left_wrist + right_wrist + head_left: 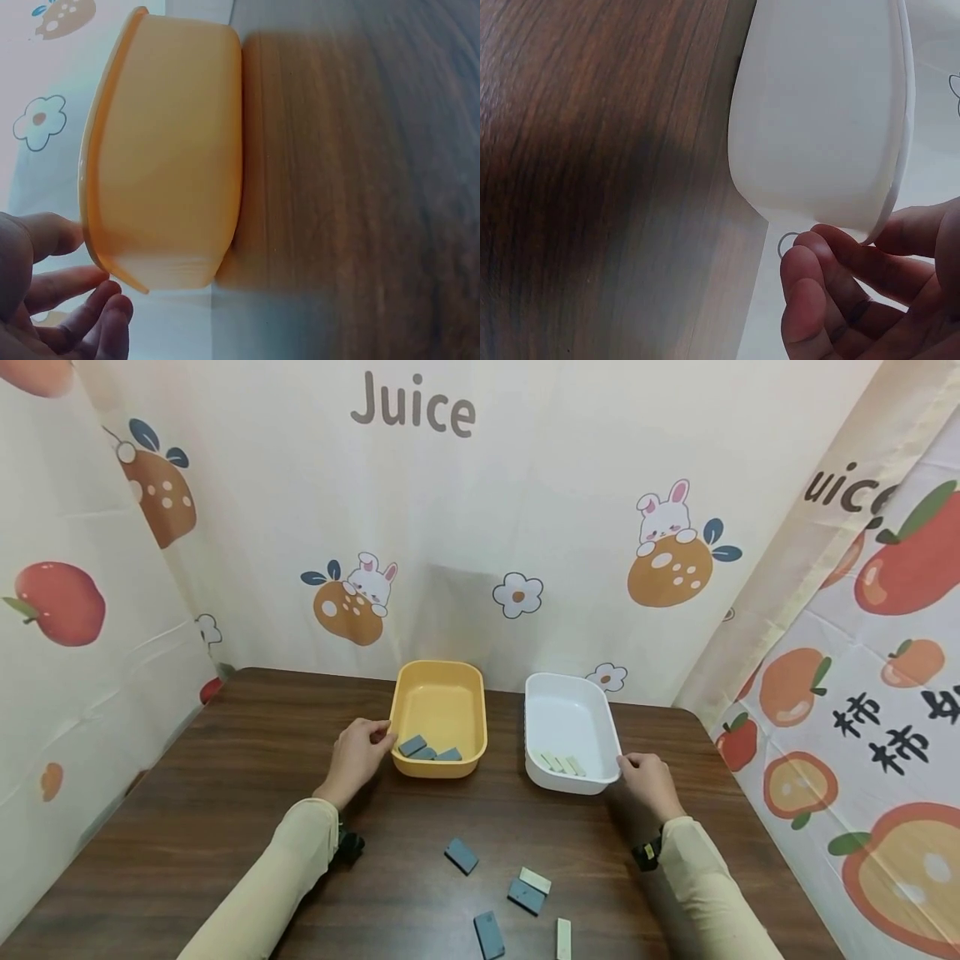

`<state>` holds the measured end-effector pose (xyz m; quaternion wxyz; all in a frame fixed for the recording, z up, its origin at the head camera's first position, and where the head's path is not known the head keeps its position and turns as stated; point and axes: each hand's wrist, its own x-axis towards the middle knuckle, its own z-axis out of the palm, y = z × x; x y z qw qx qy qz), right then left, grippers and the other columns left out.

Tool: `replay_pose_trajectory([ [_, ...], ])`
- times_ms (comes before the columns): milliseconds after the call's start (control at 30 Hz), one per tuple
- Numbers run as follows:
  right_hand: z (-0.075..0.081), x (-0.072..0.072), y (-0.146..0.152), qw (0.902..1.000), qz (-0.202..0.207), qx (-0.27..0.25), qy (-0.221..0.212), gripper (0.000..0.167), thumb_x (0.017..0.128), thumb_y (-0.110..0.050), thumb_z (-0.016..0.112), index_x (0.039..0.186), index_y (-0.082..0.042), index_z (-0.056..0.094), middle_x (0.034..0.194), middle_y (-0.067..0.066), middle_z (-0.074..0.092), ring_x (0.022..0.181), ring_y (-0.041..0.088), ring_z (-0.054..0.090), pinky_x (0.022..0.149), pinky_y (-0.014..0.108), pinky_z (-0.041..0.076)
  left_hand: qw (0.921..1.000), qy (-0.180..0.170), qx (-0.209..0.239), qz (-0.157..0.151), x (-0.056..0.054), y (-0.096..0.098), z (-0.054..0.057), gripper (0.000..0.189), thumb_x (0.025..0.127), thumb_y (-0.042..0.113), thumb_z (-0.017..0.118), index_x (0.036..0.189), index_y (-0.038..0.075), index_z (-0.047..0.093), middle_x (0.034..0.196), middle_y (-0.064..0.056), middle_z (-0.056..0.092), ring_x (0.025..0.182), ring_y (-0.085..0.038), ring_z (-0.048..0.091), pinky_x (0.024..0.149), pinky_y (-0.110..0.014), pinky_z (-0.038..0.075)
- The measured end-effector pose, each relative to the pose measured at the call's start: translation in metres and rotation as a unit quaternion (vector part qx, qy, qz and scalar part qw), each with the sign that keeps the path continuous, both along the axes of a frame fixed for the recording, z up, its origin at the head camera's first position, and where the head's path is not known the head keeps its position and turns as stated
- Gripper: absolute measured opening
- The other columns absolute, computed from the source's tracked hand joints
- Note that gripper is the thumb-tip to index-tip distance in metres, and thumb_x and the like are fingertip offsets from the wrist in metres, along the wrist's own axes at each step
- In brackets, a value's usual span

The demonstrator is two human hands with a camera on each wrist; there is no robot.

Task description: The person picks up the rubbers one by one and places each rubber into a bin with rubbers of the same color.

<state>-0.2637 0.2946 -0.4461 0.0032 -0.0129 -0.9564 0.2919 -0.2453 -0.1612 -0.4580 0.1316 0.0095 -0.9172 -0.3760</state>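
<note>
My left hand (357, 758) pinches the left rim of a yellow plastic bin (440, 767) between thumb and fingers; the left wrist view shows the bin's outer wall (169, 150) beside these fingers. Several blue-grey rectangular blocks (412, 745) lie at the bin's near end. On the other side, a white plastic bin (566, 782) has its right rim pinched by my right hand (651, 781). Several pale cream blocks (564, 765) lie in a row at its near end. In the right wrist view, thumb and forefinger meet at the corner of the white rim.
Loose blue-grey blocks (461, 856) and pale blocks (563, 938) lie on the dark wooden table (247, 760) nearer to me. One pale block (535, 881) touches a blue-grey block (527, 897). Behind the bins hangs a printed curtain (465, 510).
</note>
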Motion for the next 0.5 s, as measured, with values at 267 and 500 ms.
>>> replay_pose_trajectory([
  [267,0.0,0.0007,0.0014,0.9998,0.001,-0.017,-0.012,0.042,0.102,-0.021,0.043,0.121,0.012,0.061,0.109,0.029,0.067,0.077,0.023,0.065,0.065,0.037,0.051,0.9997,0.023,-0.003,-0.005,0.0046,0.0047,0.0036,0.03,0.092,0.018,0.064,0.115,0.0,0.071,0.106,-0.017,0.066,0.097,-0.031,0.061,0.084,-0.047,0.049],
  [500,-0.0007,0.0007,0.0009,0.9998,0.0,-0.019,-0.012,0.043,0.103,-0.022,0.043,0.122,0.012,0.061,0.11,0.029,0.066,0.078,0.023,0.064,0.065,0.036,0.05,0.9995,0.028,-0.014,-0.009,0.0076,0.0078,0.0057,0.027,0.092,0.018,0.064,0.113,0.003,0.072,0.107,-0.016,0.067,0.098,-0.031,0.059,0.084,-0.047,0.047],
])
